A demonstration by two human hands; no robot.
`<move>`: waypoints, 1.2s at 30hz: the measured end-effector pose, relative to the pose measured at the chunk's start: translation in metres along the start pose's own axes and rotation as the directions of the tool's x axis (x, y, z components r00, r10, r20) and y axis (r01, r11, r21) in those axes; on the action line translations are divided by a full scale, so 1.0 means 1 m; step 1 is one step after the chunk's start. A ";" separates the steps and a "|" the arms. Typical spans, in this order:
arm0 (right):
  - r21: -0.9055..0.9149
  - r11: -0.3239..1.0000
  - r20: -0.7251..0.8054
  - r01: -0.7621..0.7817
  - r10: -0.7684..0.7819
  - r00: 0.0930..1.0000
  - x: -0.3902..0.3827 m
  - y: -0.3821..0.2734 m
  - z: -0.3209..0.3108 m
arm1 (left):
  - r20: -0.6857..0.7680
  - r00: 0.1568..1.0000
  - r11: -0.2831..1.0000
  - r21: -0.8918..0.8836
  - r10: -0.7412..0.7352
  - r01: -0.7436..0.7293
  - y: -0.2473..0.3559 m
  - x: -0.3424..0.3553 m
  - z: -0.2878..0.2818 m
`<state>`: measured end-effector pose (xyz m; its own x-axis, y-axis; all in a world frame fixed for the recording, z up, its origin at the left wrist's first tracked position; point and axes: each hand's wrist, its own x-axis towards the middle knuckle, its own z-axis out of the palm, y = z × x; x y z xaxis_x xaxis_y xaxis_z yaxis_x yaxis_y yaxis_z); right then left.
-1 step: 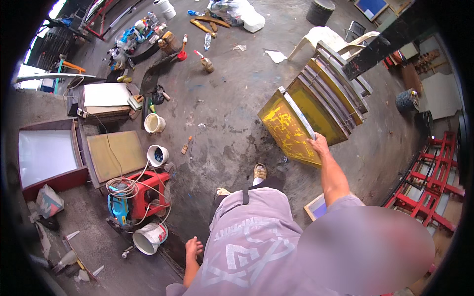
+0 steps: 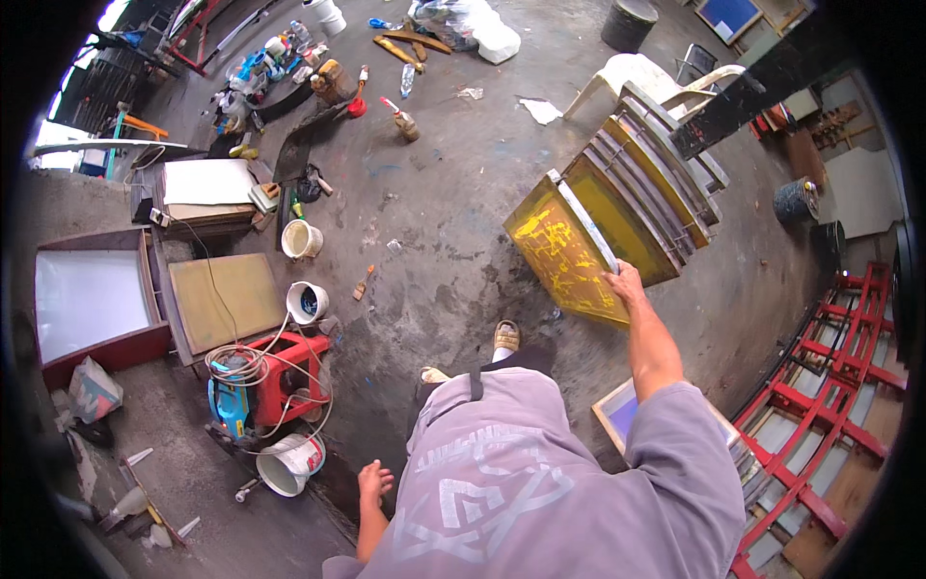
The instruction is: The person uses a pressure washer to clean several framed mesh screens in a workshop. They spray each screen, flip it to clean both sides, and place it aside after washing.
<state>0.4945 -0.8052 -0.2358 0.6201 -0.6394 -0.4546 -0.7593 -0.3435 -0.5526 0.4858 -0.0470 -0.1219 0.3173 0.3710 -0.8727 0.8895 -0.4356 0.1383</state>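
Head view: gripping pale edge of yellow-splashed screen (image 2: 558, 253) with right hand (image 2: 627, 282) closed around it, right of picture centre, just beside row of framed screens (image 2: 629, 188). Holding left hand (image 2: 374, 480) half-open, grasping nothing, lower centre-left, right of white bucket (image 2: 311, 454).

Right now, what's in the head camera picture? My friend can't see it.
A person's right hand grips the edge of a yellow-splattered framed screen beside a row of similar frames on the floor. The left hand, apparently empty, hangs near a white bucket.
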 end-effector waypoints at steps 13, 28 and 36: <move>-0.071 0.996 0.005 -0.058 0.058 0.998 0.062 0.011 -0.062 | -0.099 0.995 0.987 -0.162 -0.029 0.013 0.008 0.017 0.003; -0.481 0.811 -0.228 -0.334 0.252 0.940 0.105 -0.009 -0.038 | -0.117 0.967 0.943 -0.275 -0.226 0.187 -0.050 0.009 -0.022; -0.481 0.876 -0.023 -0.028 0.020 1.000 0.070 -0.150 0.133 | -0.015 0.978 0.870 -0.460 -0.207 0.177 -0.012 0.110 -0.064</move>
<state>0.6781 -0.7074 -0.2779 0.6003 -0.6614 -0.4495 -0.7776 -0.6141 -0.1350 0.5314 0.0515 -0.1897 0.1312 0.4655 -0.8753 0.9813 0.0643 0.1813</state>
